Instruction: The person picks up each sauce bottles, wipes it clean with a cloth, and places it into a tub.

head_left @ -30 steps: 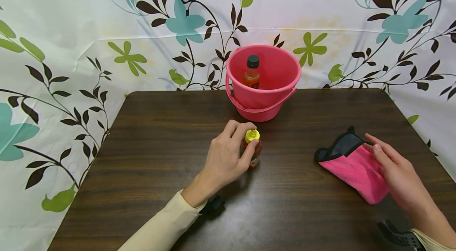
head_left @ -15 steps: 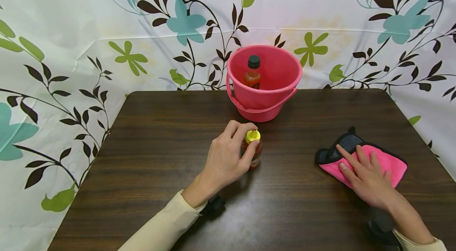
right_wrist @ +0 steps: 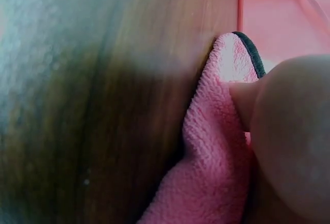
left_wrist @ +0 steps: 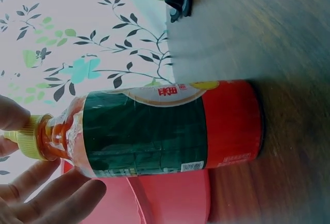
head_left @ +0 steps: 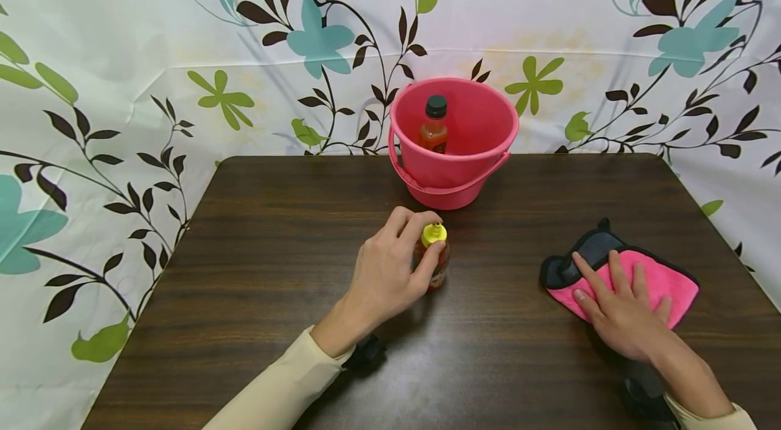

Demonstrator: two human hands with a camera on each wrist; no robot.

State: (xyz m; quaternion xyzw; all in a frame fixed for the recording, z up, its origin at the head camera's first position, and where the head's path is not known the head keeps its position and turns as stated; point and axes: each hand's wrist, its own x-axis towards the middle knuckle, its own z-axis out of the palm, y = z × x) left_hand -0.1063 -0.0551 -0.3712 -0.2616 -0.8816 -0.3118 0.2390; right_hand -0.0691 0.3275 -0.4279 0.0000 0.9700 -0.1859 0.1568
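Near the middle of the table, my left hand (head_left: pixel 390 267) pinches a sauce bottle (left_wrist: pixel 147 133) around its yellow cap (head_left: pixel 434 234). The bottle stands upright, with a green label and a red lower part in the left wrist view. On the right lies a folded pink cloth (head_left: pixel 668 281) with black edging and a dark grey underside (head_left: pixel 594 247) turned up at its far left. My right hand (head_left: pixel 628 321) rests on the cloth with fingers spread, the index fingertip reaching the grey part. The right wrist view shows the fluffy pink pile (right_wrist: pixel 214 136) beside the hand.
A pink bucket (head_left: pixel 448 179) stands at the table's back edge, just beyond the sauce bottle, its handle hanging down in front. Inside is a dark-capped bottle (head_left: pixel 434 130) of orange-red liquid. A leaf-patterned curtain (head_left: pixel 256 84) hangs behind the dark wooden table (head_left: pixel 274 233).
My right hand has let go of the cloth's near edge after folding it away from me, and now lies flat on it. The left hand and sauce bottle have stayed put.
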